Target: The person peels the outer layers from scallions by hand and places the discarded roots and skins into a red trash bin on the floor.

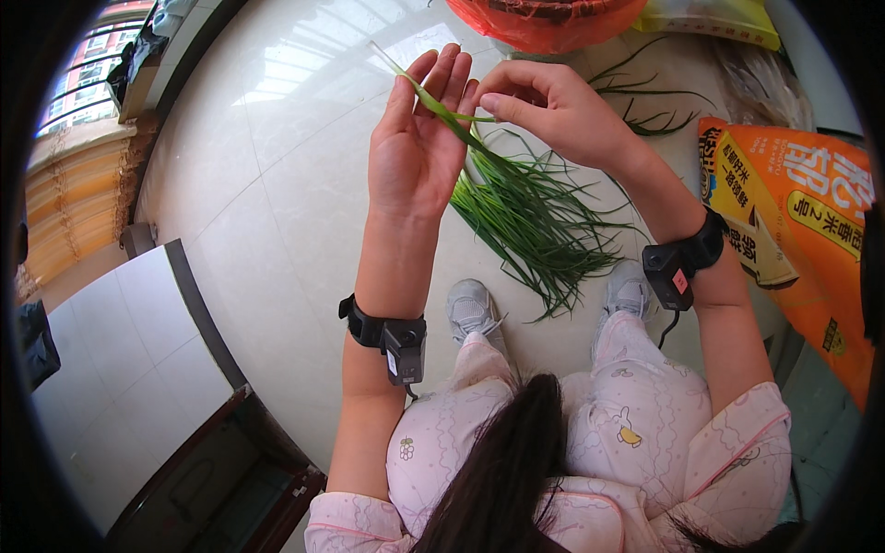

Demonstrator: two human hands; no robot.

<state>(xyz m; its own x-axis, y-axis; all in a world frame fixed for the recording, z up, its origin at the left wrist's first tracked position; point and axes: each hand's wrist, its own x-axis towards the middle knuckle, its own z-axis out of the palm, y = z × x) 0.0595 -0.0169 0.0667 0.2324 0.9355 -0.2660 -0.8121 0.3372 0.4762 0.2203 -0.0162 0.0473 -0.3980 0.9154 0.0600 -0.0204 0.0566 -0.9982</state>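
My left hand is palm up, with a green stalk lying across its fingers and its pale end held against the thumb. The stalk looks like a chive or a thin spring onion. At its right, my right hand has thumb and forefinger pinched at a thin green leaf that branches off the stalk. Beneath both hands, a large bunch of long green stalks is spread on the tiled floor.
A container lined with a red plastic bag stands at the top. Loose green leaves lie right of my right hand. An orange rice bag and clear plastic are at the right. My shoes flank the bunch's leafy end. A tiled ledge is at left.
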